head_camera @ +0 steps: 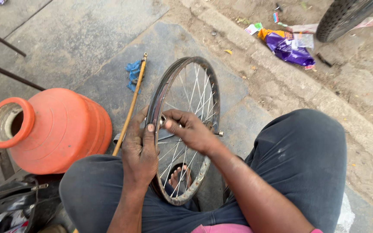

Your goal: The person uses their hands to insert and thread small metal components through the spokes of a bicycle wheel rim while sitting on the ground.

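- The grey paved ground (78,39) carries everything; a stone kerb (281,69) crosses its upper right, with dirt and litter beyond.
- A round orange plastic water pot (52,129) lies on its side towards the left edge of the paving, mouth facing left.
- The bare metal bicycle wheel rim with thin wire spokes (182,129) stands upright between the person's knees, lower edge near a bare foot. It looks light but rigid; the spokes seem thin and easily bent, so the rim's edge is the sound place to grip.
- A long yellowish wooden stick (130,108) lies on the paving between pot and wheel, a blue rag (133,74) near its far end.
- The left hand (140,151) is closed around the rim's left side, thumb on top.
- The right hand (191,129) is curled, fingertips pinching a small shiny metal piece (162,121) at the rim, possibly a spoke nipple or tool; too small to tell.
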